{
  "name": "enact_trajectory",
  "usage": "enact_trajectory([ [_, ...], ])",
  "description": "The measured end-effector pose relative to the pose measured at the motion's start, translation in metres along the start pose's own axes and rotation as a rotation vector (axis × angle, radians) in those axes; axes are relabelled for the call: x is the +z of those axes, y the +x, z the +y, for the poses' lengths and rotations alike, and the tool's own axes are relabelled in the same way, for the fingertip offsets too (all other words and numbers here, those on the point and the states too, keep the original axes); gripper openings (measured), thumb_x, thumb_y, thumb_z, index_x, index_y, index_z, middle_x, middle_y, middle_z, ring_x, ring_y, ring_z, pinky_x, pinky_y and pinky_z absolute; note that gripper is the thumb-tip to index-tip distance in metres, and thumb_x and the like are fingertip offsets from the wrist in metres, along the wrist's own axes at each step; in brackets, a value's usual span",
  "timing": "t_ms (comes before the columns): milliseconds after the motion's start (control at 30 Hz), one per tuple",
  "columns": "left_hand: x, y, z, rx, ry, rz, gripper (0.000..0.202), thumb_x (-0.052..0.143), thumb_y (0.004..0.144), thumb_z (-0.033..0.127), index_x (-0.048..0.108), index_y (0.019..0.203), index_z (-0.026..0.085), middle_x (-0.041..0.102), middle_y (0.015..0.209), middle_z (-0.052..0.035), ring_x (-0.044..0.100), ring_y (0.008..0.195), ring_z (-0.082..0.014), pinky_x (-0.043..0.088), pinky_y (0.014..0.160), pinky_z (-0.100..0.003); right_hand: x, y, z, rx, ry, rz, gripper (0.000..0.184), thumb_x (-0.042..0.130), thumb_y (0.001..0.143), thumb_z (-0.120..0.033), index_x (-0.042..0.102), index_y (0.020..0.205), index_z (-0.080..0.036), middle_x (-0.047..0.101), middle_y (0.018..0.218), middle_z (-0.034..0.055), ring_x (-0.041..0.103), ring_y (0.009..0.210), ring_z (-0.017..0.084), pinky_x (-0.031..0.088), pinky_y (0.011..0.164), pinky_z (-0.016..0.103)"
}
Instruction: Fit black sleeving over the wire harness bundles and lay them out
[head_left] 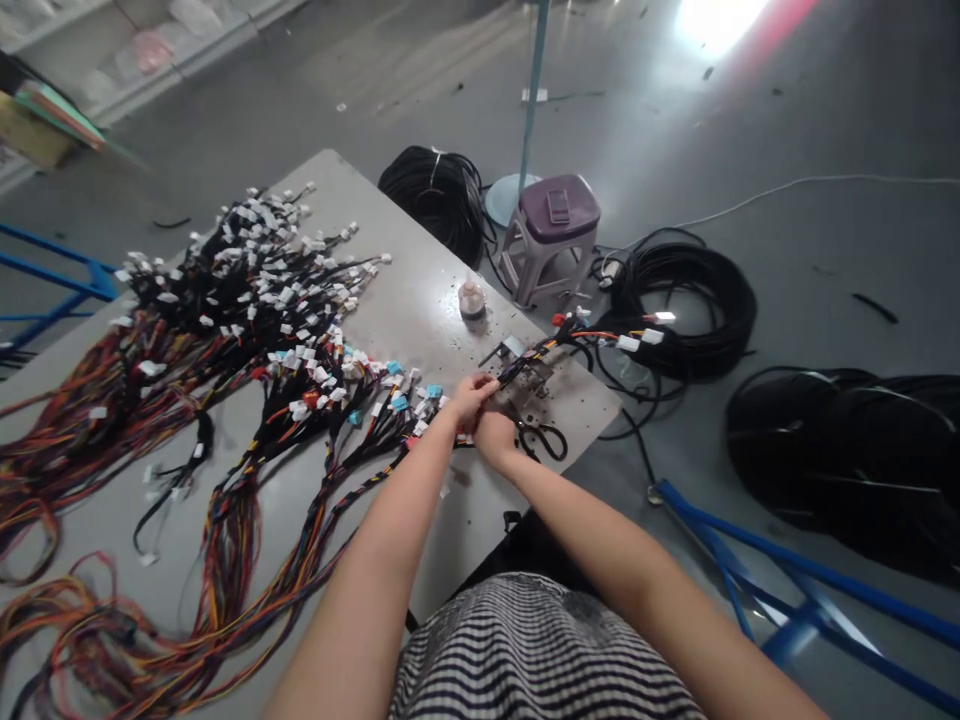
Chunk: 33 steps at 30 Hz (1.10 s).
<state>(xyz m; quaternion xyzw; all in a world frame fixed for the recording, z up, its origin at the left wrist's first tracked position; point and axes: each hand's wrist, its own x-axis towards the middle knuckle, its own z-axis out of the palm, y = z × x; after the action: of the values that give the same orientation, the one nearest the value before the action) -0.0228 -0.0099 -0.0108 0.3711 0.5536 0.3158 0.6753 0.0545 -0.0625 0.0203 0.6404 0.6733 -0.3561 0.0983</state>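
"Wire bundle is slanting over the surface near its right corner, and the white connectors at its end are poking out beyond the far right edge!"

"And who's holding it?"

"Left hand is pinching it, fingertips drawn together just short of the metal bracket. Right hand is sitting close beside, fingers curled in. Whether it's gripping anything, I'm not able to tell; its back is hiding the palm."

"So which step are we watching?"

"Close handwork at one spot along the bundle, I'm judging: the left seems to be steadying, while whatever the right is doing is too small to make out. The bundle is passing over the bracket, though I'm not seeing whether they're touching."

"Scissors in play?"

"No, the scissors are lying by the right corner, just beside the right hand. The bottle is standing upright near the far right edge. Toward the left edge, harnesses are lying in a tangled heap."

"And the next move, what's it calling for?"

"Steadiness, to my mind: that left pinch is needing to hold firm while the right is working. Those overhanging connectors are risking a snag, so gentle handling is looking wiser."
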Motion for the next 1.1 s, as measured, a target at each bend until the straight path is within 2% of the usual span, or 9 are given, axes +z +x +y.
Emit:
enact_trajectory([
  [67, 0.000, 0.000, 0.000, -0.006, -0.007, 0.008, 0.040, 0.077, 0.061, 0.047, 0.060, 0.078, 0.015, 0.057, 0.056, 0.0035, 0.043, 0.045, -0.0069, 0.026, 0.043, -0.020, -0.009, -0.012, 0.013, 0.005, -0.007, 0.025, 0.031, 0.043, 0.095, -0.021, 0.072, 0.101, -0.011, 0.069, 0.099, 0.0187, 0.067, 0.095, 0.028, 0.047, 0.077, 0.031],
  [167, 0.000, -0.002, 0.001, -0.023, -0.027, 0.004, 0.042, 0.077, 0.062, 0.046, 0.064, 0.084, 0.013, 0.066, 0.066, -0.0015, 0.045, 0.046, -0.0077, 0.026, 0.042, -0.020, -0.017, -0.052, 0.058, -0.010, 0.085, 0.092, 0.031, 0.046, 0.095, -0.030, 0.074, 0.100, -0.018, 0.071, 0.100, 0.0131, 0.066, 0.097, 0.027, 0.047, 0.080, 0.032],
  [300, 0.003, -0.003, 0.000, -0.021, -0.088, 0.036, 0.044, 0.079, 0.059, 0.045, 0.066, 0.085, 0.012, 0.067, 0.067, -0.0025, 0.043, 0.045, -0.0073, 0.027, 0.042, -0.021, -0.015, -0.099, 0.128, 0.079, 0.526, 0.336, 0.037, 0.048, 0.088, -0.043, 0.075, 0.093, -0.019, 0.072, 0.095, 0.0077, 0.066, 0.092, 0.026, 0.048, 0.080, 0.031],
  [367, 0.004, -0.003, -0.001, -0.012, -0.116, 0.052, 0.044, 0.080, 0.058, 0.045, 0.066, 0.084, 0.012, 0.066, 0.064, -0.0014, 0.041, 0.044, -0.0066, 0.026, 0.042, -0.020, -0.014, -0.105, 0.145, 0.135, 0.703, 0.470, 0.047, 0.049, 0.081, -0.054, 0.076, 0.087, -0.015, 0.072, 0.085, 0.0078, 0.066, 0.084, 0.027, 0.049, 0.075, 0.032],
  [467, 0.006, -0.004, -0.004, 0.001, -0.136, 0.055, 0.043, 0.079, 0.060, 0.046, 0.065, 0.082, 0.012, 0.062, 0.062, 0.0001, 0.039, 0.042, -0.0055, 0.023, 0.041, -0.021, -0.014, -0.101, 0.143, 0.154, 0.861, 0.505, 0.055, 0.052, 0.072, -0.061, 0.077, 0.080, -0.013, 0.070, 0.075, 0.0075, 0.064, 0.075, 0.027, 0.049, 0.069, 0.032],
  [600, 0.008, -0.005, -0.003, 0.000, -0.132, 0.063, 0.046, 0.080, 0.058, 0.049, 0.065, 0.082, 0.012, 0.061, 0.062, 0.0011, 0.038, 0.042, -0.0047, 0.023, 0.041, -0.021, -0.014, -0.091, 0.126, 0.144, 0.985, 0.495, 0.050, 0.056, 0.068, -0.060, 0.077, 0.078, -0.015, 0.071, 0.079, 0.0076, 0.065, 0.078, 0.027, 0.050, 0.074, 0.034],
  [933, 0.008, -0.006, -0.002, -0.002, -0.122, 0.078, 0.049, 0.080, 0.056, 0.051, 0.064, 0.083, 0.014, 0.061, 0.061, 0.0017, 0.038, 0.042, -0.0046, 0.023, 0.042, -0.021, -0.002, -0.090, 0.129, 0.163, 1.053, 0.479, 0.046, 0.058, 0.070, -0.057, 0.076, 0.081, -0.016, 0.072, 0.083, 0.0078, 0.066, 0.081, 0.027, 0.051, 0.076, 0.036],
  [1033, 0.008, -0.006, -0.003, -0.019, -0.132, 0.089, 0.049, 0.080, 0.056, 0.049, 0.064, 0.086, 0.014, 0.061, 0.061, 0.0021, 0.038, 0.042, -0.0045, 0.022, 0.042, -0.020, 0.000, -0.074, 0.123, 0.117, 1.055, 0.473, 0.047, 0.058, 0.071, -0.058, 0.075, 0.082, -0.016, 0.071, 0.081, 0.0071, 0.065, 0.081, 0.025, 0.050, 0.074, 0.032],
  [1100, 0.008, -0.006, -0.003, -0.025, -0.138, 0.086, 0.049, 0.080, 0.057, 0.049, 0.064, 0.087, 0.013, 0.061, 0.061, 0.0024, 0.037, 0.042, -0.0044, 0.021, 0.042, -0.020, -0.002, -0.055, 0.116, 0.066, 1.134, 0.439, 0.051, 0.060, 0.069, -0.063, 0.072, 0.078, -0.015, 0.065, 0.068, 0.0052, 0.062, 0.070, 0.021, 0.047, 0.064, 0.029],
])
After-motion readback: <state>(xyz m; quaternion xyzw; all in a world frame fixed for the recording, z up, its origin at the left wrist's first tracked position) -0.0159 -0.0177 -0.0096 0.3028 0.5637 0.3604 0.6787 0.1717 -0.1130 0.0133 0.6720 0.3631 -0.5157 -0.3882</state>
